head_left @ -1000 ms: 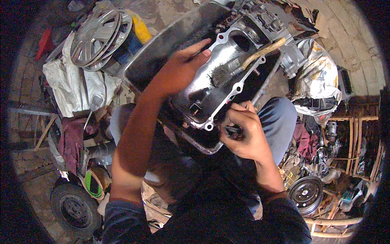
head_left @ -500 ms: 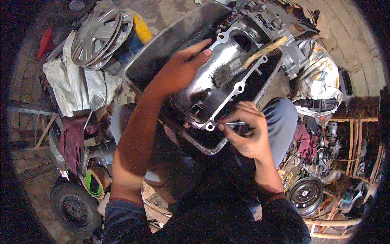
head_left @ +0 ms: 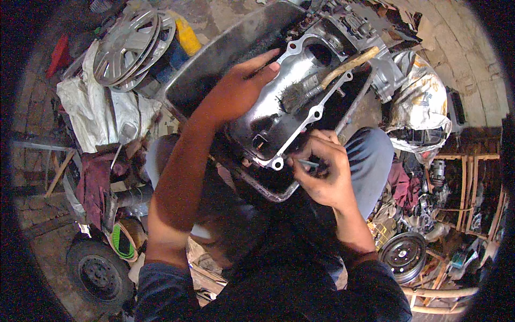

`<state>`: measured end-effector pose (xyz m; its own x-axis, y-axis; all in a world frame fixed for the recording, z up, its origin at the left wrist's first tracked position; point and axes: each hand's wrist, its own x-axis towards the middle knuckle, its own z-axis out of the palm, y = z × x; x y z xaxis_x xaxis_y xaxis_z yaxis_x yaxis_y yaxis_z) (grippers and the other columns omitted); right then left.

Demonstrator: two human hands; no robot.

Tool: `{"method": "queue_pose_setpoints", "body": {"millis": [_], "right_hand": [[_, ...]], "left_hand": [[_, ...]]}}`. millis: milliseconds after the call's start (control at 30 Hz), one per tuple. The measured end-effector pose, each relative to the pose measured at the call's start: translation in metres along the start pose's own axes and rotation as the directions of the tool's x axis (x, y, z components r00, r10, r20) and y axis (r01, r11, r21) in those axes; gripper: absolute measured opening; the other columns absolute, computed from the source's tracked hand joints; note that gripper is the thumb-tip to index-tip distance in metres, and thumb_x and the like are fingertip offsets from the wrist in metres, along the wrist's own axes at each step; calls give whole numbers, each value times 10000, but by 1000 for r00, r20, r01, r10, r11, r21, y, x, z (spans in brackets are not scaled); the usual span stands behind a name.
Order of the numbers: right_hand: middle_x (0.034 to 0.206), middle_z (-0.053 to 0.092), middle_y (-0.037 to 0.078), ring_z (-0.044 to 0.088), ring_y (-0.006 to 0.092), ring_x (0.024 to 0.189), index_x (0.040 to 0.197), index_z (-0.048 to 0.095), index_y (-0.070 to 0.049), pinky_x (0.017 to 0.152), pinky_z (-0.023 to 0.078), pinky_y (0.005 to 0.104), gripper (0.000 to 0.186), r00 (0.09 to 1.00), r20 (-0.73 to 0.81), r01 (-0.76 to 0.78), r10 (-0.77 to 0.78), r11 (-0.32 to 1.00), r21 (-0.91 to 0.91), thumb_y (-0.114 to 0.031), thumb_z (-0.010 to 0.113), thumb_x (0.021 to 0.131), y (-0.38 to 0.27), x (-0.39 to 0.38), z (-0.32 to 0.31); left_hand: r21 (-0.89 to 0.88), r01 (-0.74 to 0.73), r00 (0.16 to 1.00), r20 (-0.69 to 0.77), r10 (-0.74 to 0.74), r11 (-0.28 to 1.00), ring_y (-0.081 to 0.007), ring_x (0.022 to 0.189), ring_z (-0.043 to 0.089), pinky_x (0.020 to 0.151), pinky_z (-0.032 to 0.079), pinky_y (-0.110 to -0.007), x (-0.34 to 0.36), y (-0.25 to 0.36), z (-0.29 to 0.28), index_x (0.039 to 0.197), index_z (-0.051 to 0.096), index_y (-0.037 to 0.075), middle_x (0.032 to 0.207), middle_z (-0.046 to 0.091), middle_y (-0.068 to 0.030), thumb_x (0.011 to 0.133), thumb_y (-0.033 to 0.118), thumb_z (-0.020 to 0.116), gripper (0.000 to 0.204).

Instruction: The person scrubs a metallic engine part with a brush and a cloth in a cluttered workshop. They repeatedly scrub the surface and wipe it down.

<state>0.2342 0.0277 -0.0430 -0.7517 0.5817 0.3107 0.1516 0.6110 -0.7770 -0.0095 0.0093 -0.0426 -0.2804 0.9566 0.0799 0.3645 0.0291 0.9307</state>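
A metal engine housing (head_left: 271, 142), silvery inside with a bolt-holed flange, lies tilted over a dark tub (head_left: 182, 91). A brush (head_left: 347, 68) with a wooden handle and blackened bristles rests inside it. My left hand (head_left: 236, 91) lies along the housing's left side, fingers stretched out. Beside the lower right flange, my right hand (head_left: 324, 169) is closed around a thin metal tool (head_left: 304, 164), its far end hidden. A cast metal assembly (head_left: 383, 70) adjoins the housing at the upper right.
Stacked wheel covers (head_left: 126, 51), white sacks (head_left: 416, 102), a tire (head_left: 99, 276), a black rim (head_left: 402, 257), maroon cloths (head_left: 94, 188) and wooden sticks (head_left: 466, 190) surround me on the floor. My bent knee (head_left: 370, 166) is beside the tub.
My right hand has shifted slightly back and forth beside the flange, the thin tool changing angle in its fingers. My left hand, the housing and the brush stay nearly in place.
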Motion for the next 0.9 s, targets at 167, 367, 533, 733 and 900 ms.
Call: {"method": "queue_pose_setpoints", "body": {"millis": [167,367,533,733,900], "right_hand": [[725,587,56,559,252,761,719,621,-53,816,382,368,172,995,-22,-102,102,995,17,-16,789,707,-5,1,1],[761,611,51,574,246,806,725,650,-68,871,388,378,156,995,99,-35,33,999,27,-58,806,724,1,-1,-6],[761,655,44,594,253,878,794,724,-65,949,403,375,116,993,71,-103,98,993,64,-86,826,742,-2,0,-6],[786,688,45,596,252,875,797,736,-63,934,402,378,116,995,53,-87,82,989,118,-97,836,749,-4,1,-7],[774,687,43,601,228,854,778,730,-57,863,407,368,117,991,55,-125,123,992,30,-93,838,751,-7,3,-1]], "left_hand": [[-8,-23,1000,-5,23,1000,-289,1371,544,1155,374,-368,2,-7,1,1476,540,46,1442,592,-240,1052,413,577,562],[-34,-8,1000,13,8,999,-291,1373,542,1155,374,-369,3,-11,0,1476,541,49,1452,587,-233,1055,417,571,559],[-18,-4,1000,9,4,1000,-281,1384,530,1160,367,-366,2,-8,-1,1476,541,49,1468,578,-221,1055,418,574,560],[-30,-4,1000,-4,4,1000,-275,1387,525,1166,360,-362,-1,-4,2,1479,536,47,1471,577,-217,1055,411,578,561],[-71,-8,999,31,10,997,-273,1381,529,1162,366,-363,3,-11,0,1478,535,39,1461,583,-225,1055,403,580,560]]}}
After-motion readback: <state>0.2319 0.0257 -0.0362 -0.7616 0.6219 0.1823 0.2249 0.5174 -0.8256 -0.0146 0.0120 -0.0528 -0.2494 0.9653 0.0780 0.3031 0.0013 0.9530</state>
